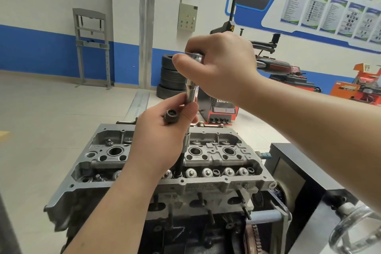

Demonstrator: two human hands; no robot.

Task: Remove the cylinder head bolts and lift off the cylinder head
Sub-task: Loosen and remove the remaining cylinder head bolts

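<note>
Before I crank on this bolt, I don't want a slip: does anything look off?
One thing: the left hand holds a loose dark socket while also steadying the extension. The right hand grips the ratchet on top. Nothing looks spilled or damaged.

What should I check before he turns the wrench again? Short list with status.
1. Right hand closed on the ratchet head: ok.
2. Left hand steadying the extension: ok, fingers wrapped around it.
3. Extension upright over the cylinder head: ok, roughly vertical.
4. Socket seated on the bolt: cannot tell, the tip is down among the valve springs and the bolt head is hidden.
5. Left hand free of loose parts: not ok, it also holds a dark bolt.
6. Other head bolts out: cannot tell from this view.
</note>
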